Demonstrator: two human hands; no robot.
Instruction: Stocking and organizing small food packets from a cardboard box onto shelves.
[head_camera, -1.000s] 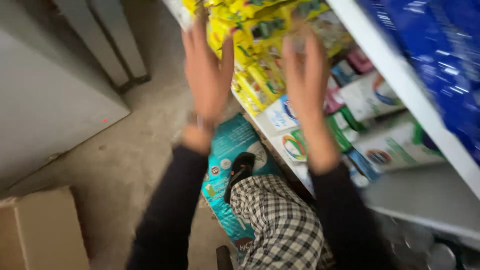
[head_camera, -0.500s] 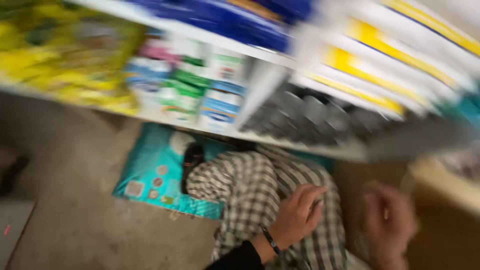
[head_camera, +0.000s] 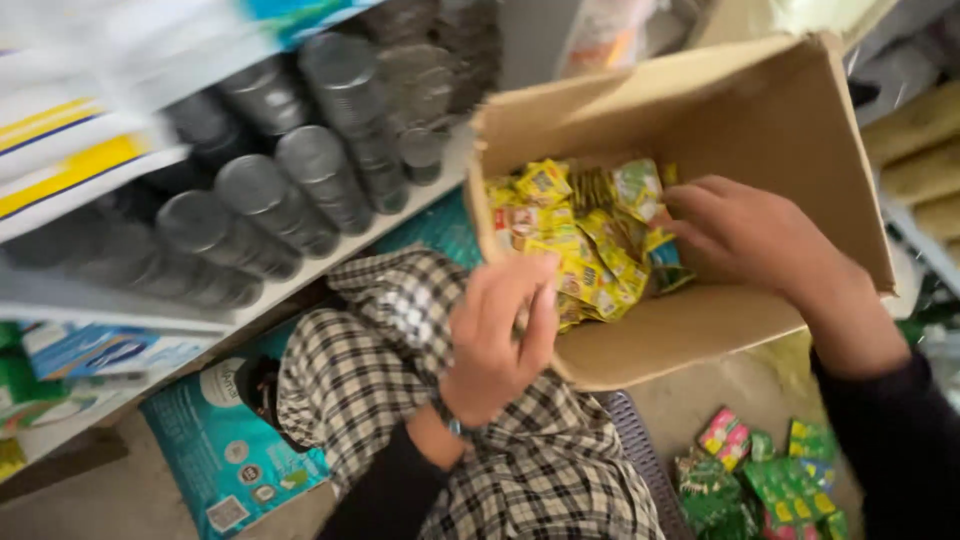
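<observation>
Both hands are seen at a cardboard box right of centre: the right hand is loosely curled among yellow sachets (grasp unclear), the left hand curled at its near edge.

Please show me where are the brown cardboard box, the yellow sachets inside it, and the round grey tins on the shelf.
brown cardboard box (head_camera: 780, 130): head view, inner back wall.
yellow sachets (head_camera: 585, 240): head view, middle of pile.
round grey tins (head_camera: 310, 155): head view, one tin's lid.

R hand fingertips hidden among packets; box top cropped; shelf cans prob. blurred.
</observation>
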